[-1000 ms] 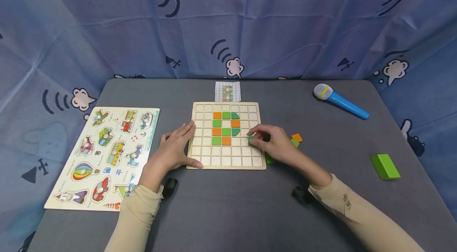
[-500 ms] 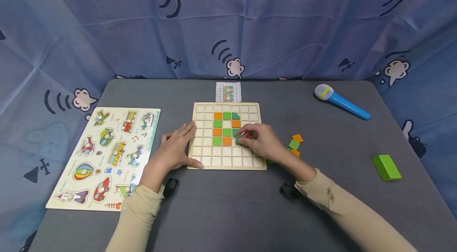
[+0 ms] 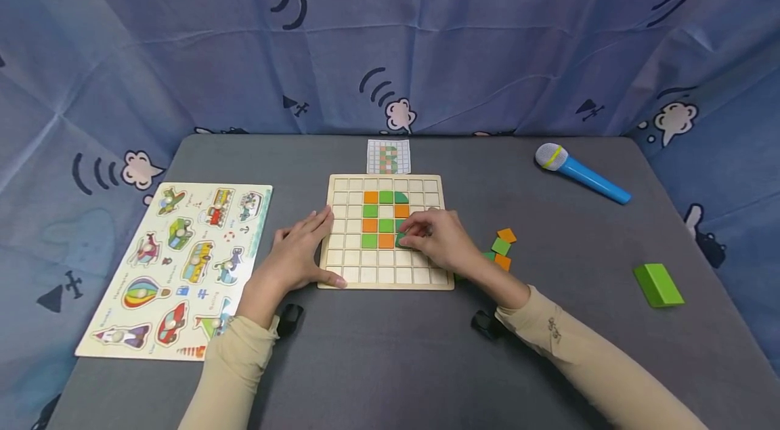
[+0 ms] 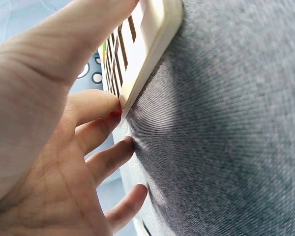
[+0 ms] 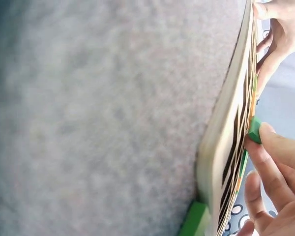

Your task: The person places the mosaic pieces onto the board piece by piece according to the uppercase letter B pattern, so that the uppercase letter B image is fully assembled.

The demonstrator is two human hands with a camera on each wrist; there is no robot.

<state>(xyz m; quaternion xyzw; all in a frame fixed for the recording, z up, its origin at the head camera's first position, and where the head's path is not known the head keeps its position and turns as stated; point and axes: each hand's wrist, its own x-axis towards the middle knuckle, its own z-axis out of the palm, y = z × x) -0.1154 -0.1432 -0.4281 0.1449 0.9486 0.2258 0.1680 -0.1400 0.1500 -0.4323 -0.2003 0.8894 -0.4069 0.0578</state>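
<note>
A square wooden grid board point(image 3: 351, 275) lies mid-table, with orange and green tiles point(image 3: 370, 225) set in its central cells. My left hand point(image 3: 296, 252) rests at the board's left side, thumb on the near left corner and fingers spread along the edge. Between thumb and fingertips my right hand point(image 3: 447, 240) pinches a dark green tile point(image 5: 254, 129). That tile is over the cell right of the lowest orange tile point(image 3: 386, 240); in the right wrist view it stands tilted on the board. The right fingers partly hide the green tile just above it.
Loose tiles point(image 3: 502, 246) lie right of the board, some behind the right forearm. A pattern card point(image 3: 388, 157) touches the board's far edge. At left is a picture puzzle board point(image 3: 177, 267). A toy microphone point(image 3: 583, 173) and a green block point(image 3: 659, 285) are on the right.
My right hand has moved left across the board, carrying the dark green tile from the right-hand cells to beside the lowest orange tile. My left hand has stayed at the board's edge.
</note>
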